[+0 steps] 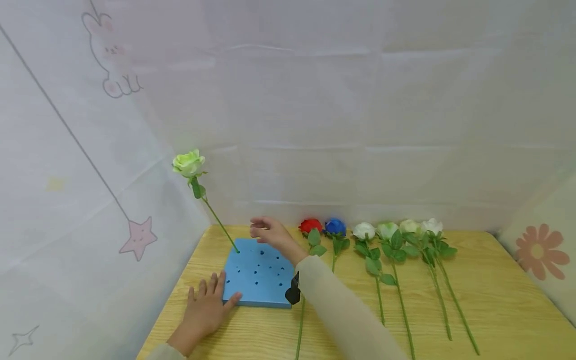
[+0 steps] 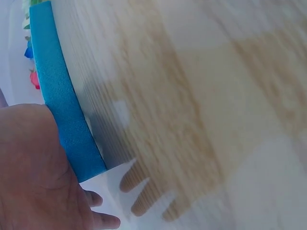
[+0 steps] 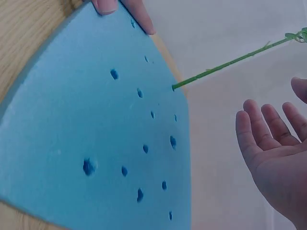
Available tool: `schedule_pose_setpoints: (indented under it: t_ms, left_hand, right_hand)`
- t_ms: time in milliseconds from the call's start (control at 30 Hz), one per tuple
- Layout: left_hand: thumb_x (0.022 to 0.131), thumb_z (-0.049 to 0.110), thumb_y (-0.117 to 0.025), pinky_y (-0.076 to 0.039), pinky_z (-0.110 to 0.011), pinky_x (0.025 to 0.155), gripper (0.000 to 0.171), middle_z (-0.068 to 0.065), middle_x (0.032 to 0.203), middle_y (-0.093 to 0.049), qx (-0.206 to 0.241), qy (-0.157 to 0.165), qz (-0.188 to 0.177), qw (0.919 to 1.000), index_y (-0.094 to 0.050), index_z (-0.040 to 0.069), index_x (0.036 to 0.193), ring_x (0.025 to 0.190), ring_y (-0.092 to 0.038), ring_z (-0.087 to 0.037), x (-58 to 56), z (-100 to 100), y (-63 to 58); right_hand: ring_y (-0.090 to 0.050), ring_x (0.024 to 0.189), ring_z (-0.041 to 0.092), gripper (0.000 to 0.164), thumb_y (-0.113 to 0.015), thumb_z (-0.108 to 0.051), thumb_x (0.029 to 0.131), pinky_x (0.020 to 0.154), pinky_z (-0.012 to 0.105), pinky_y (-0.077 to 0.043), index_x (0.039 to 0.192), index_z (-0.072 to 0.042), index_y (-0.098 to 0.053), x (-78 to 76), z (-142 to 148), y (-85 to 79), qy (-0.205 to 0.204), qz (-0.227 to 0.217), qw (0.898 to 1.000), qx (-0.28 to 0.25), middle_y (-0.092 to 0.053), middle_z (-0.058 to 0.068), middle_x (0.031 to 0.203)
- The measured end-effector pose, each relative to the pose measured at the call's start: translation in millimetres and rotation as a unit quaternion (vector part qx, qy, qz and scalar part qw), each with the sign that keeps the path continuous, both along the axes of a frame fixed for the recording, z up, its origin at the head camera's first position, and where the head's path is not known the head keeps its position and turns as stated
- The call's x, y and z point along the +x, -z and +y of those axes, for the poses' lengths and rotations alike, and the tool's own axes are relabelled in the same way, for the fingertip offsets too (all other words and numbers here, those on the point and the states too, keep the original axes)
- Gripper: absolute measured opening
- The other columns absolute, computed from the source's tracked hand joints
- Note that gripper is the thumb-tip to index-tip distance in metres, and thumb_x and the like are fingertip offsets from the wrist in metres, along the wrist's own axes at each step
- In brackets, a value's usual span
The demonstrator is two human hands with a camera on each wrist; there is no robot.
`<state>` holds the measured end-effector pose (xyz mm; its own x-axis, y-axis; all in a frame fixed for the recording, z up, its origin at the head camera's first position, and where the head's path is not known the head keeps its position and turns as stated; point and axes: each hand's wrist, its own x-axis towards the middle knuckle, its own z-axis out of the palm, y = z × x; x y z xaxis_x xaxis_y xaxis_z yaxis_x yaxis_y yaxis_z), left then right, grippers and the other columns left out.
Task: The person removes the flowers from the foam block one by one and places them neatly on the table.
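Note:
A blue foam board [image 1: 265, 292] dotted with several holes lies on the wooden table. One light green artificial rose [image 1: 189, 164] stands tilted to the left, its stem in the board's back left corner. At the board's left front corner rests my left hand [image 1: 204, 310], fingers spread, thumb against the edge; the left wrist view shows the hand [image 2: 33, 167] beside the board's blue side. My right hand [image 1: 274, 235] hovers over the back of the board, away from the stem. In the right wrist view its fingers [image 3: 271, 122] are loosely extended and hold nothing.
To the board's right lie a red rose [image 1: 310, 226], a blue rose [image 1: 335, 227] and several white and pale green roses [image 1: 364, 231], stems toward the front. A white cloth [image 1: 315, 125] with drawn figures hangs behind and at the sides of the table [image 1: 504, 290].

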<state>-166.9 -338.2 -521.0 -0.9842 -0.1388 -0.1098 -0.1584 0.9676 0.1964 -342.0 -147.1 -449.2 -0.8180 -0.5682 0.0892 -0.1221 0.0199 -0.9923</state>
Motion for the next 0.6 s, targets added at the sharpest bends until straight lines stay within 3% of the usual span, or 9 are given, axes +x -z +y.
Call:
schedule_pose_setpoints:
  t_ms: [233, 600]
  left_hand:
    - [0.1, 0.074, -0.03, -0.004, -0.077, 0.113, 0.094, -0.029, 0.162, -0.023, -0.017, 0.011, 0.01, 0.9997, -0.017, 0.005, 0.163, 0.145, -0.017, -0.06, -0.9, 3, -1.7]
    - [0.101, 0.071, -0.034, -0.009, -0.078, 0.112, 0.091, -0.032, 0.158, -0.031, -0.027, 0.016, 0.031, 0.999, -0.023, 0.003, 0.161, 0.143, -0.024, -0.059, 1.7, 2, -0.2]
  right_hand:
    - [-0.068, 0.105, 0.016, 0.039, -0.069, -0.03, 0.099, 0.095, 0.039, -0.057, 0.136, -0.019, -0.063, -0.7, -20, 3.0, 0.007, -0.003, 1.0, 0.012, -0.066, -0.001, 0.123]
    - [-0.064, 0.111, 0.014, 0.042, -0.07, -0.032, 0.098, 0.094, 0.037, -0.057, 0.138, -0.021, -0.062, 1.1, -49, 2.9, -0.006, 0.024, 0.999, 0.046, -0.064, -0.003, 0.13]
